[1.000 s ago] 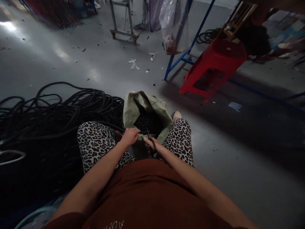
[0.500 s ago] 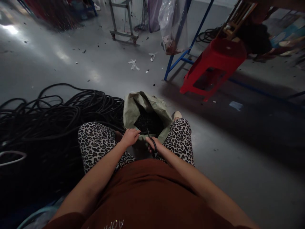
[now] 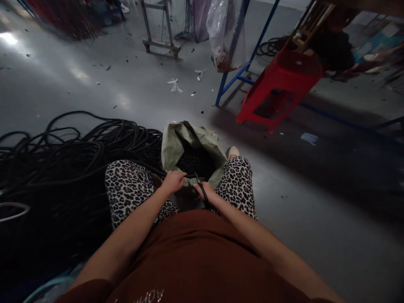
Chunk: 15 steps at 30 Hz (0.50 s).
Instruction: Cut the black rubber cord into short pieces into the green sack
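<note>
"What do the hands have?"

"The left hand [image 3: 173, 182] pinches a slim, round black cord [image 3: 190, 176] at the near rim of the pale-green, crinkled sack [image 3: 171, 148]; the right hand [image 3: 207, 192] grips black-handled metal scissors [image 3: 198, 178]."

"How would that cord handle?"

"Light, I'd judge: springy, bendable, perhaps slightly slick, hardly fragile. Best held just behind its tip. The tangled pile of black cords [image 3: 97, 147] at left looks far heavier."

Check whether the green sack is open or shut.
Open: the green sack has its mouth spread wide, with black pieces visible inside.
</note>
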Available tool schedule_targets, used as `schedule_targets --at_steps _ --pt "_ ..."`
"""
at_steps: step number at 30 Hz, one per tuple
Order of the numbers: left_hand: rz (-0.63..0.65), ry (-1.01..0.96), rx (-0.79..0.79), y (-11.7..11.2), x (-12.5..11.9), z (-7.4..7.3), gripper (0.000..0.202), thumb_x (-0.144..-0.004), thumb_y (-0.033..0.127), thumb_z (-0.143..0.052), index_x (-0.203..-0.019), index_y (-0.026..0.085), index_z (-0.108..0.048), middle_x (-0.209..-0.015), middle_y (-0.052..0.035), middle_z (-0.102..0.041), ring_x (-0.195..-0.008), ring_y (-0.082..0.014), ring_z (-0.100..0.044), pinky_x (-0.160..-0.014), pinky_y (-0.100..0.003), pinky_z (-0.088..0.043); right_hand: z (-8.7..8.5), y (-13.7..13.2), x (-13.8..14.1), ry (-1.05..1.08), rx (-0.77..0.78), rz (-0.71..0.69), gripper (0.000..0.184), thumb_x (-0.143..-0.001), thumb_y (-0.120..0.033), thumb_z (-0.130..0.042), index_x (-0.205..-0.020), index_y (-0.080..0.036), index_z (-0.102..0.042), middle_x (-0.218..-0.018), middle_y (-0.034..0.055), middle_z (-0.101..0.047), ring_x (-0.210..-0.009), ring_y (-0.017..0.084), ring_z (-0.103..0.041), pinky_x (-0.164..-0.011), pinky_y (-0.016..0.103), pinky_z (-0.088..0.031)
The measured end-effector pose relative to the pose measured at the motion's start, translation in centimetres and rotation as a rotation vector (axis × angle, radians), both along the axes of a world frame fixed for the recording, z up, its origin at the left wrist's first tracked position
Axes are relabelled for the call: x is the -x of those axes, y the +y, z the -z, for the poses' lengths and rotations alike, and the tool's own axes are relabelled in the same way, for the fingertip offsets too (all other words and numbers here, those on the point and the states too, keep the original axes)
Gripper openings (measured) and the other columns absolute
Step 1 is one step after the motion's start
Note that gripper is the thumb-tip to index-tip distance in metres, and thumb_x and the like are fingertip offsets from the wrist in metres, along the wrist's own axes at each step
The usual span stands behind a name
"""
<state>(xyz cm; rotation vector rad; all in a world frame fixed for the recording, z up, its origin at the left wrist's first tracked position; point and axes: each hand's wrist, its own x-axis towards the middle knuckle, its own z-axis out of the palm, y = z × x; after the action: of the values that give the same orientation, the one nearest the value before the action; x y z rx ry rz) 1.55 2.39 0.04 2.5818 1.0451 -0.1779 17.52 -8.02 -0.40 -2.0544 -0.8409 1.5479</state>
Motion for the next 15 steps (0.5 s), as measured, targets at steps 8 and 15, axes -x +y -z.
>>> schedule_targets --at_steps 8,15 --pt "-0.06 0.004 -0.003 0.6 0.1 0.3 0.034 -0.093 0.03 -0.046 -0.119 0.022 -0.067 -0.099 -0.0091 -0.071 -0.097 -0.0238 -0.063 -0.081 -0.035 -0.043 0.1 -0.1 -0.2 0.058 -0.001 0.072 0.026 -0.093 -0.036 -0.056 -0.094 -0.01 -0.063 -0.044 -0.0043 -0.048 -0.035 0.012 -0.048 -0.036 0.02 -0.039" --pt "-0.07 -0.006 -0.027 0.4 0.0 -0.2 0.034 -0.093 0.029 -0.045 -0.118 0.021 -0.067 -0.097 -0.0094 -0.07 -0.095 -0.0238 -0.063 -0.081 -0.035 -0.043 -1.6 0.3 0.2 0.145 0.063 0.023 0.042 -0.097 -0.045 -0.051 -0.117 -0.008 -0.053 -0.054 -0.0022 -0.056 -0.037 0.013 -0.052 -0.037 0.02 -0.041"
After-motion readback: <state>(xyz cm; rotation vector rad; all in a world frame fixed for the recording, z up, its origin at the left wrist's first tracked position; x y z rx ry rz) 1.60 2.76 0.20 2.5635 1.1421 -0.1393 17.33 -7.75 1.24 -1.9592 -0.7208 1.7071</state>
